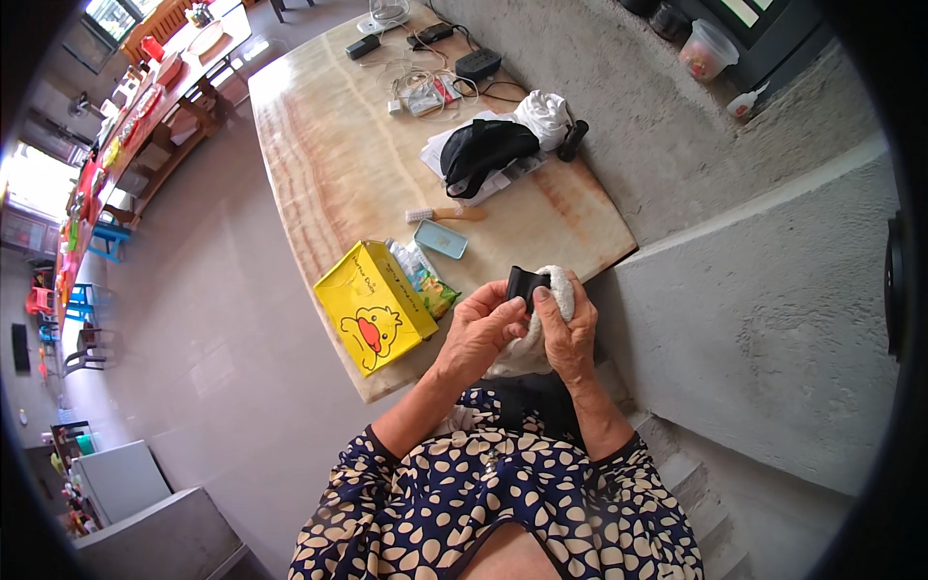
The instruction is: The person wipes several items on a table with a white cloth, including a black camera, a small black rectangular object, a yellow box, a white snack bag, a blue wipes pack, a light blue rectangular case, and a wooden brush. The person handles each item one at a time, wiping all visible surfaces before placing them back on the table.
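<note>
Marble-patterned table: a broad, glossy slab with cream and tan veins and a rounded corner near the person. On it, in order of size: a black pouch lying on white papers; a yellow paper bag with a cartoon duck, stiff and boxy, tipped on its side at the near edge; a crinkled snack packet touching the bag; tangled cables at the far end; a flat blue lid or tray; a small brush with a wooden handle.

Held just above the near table edge, in front of the chest: a soft white cloth, bunched, and a small black piece, seemingly fabric, standing up from it. The left hand pinches the black piece with thumb and fingers; the right hand is wrapped around the cloth, thumb pressed to the black piece.

Step in hand, as judged: working the black piece against the cloth. Any further handling calls for a fine 2-handed fingertip grip.
</note>
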### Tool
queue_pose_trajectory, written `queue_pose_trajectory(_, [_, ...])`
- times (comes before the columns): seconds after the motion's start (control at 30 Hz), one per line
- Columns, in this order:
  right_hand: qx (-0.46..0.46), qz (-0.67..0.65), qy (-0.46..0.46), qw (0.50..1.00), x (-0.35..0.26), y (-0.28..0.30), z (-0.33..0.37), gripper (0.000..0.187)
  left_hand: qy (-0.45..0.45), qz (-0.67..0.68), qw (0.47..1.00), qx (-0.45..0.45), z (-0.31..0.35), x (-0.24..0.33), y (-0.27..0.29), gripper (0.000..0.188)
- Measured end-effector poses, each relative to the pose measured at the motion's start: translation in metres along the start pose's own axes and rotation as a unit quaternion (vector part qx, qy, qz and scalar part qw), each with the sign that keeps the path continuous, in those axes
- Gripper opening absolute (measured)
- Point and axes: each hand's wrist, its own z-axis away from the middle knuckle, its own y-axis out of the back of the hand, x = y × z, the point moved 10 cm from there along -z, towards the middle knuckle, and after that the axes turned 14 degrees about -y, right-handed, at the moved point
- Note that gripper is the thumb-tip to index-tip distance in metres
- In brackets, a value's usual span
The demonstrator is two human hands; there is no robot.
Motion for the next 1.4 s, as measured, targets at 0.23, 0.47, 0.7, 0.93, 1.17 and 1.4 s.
queue_pose_trajectory(0.23, [0.090,-0.162,-0.101,0.978,0.034,0.030,-0.016,0.022,0.003,0.044,0.998,0.036,-0.001,-0.007,0.001,0.017])
queue_pose_trajectory(0.47, [0.035,0.285,0.297,0.910,-0.041,-0.016,0.019,0.046,-0.052,0.095,0.993,0.054,-0.010,-0.004,0.004,0.009])
queue_pose_trajectory(0.7, [-0.005,0.212,0.314,0.925,-0.036,-0.007,0.010,0.036,-0.029,0.118,0.992,0.026,-0.014,-0.015,0.008,0.006])
queue_pose_trajectory(0.93, [-0.005,-0.250,-0.123,0.960,0.044,0.030,-0.029,0.026,-0.028,0.125,0.985,0.111,-0.025,-0.024,0.013,0.014])
queue_pose_trajectory(1.17, [-0.051,-0.329,-0.201,0.921,0.069,0.006,-0.029,0.028,-0.306,-0.460,0.833,-0.010,-0.038,0.022,-0.020,0.028])
queue_pose_trajectory(1.4, [-0.018,-0.351,-0.211,0.912,0.091,0.041,-0.054,0.016,-0.272,-0.444,0.853,-0.034,-0.066,-0.005,-0.033,0.024])
